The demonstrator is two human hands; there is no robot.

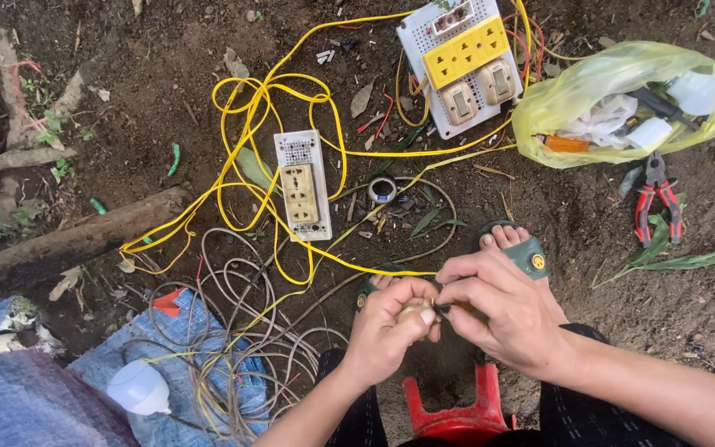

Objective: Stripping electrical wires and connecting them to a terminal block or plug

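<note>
My left hand [386, 331] is closed around a small pale beige part [415, 308], held low over the dirt between my feet. My right hand [498, 306] pinches a small dark piece [443, 309] against that part from the right. Both hands touch each other above a red plastic stool [457, 410] I sit on. A yellow wire [349, 263] runs along the ground toward my hands. What the dark piece is cannot be made out.
A white socket strip [302, 184] and a white board with yellow socket and switches [461, 62] lie on the soil among yellow wires. A tape roll [382, 189], red-handled pliers [657, 203], a yellow bag [622, 99], grey cable coils [233, 331], a bulb [138, 387] and a log [68, 248] surround me.
</note>
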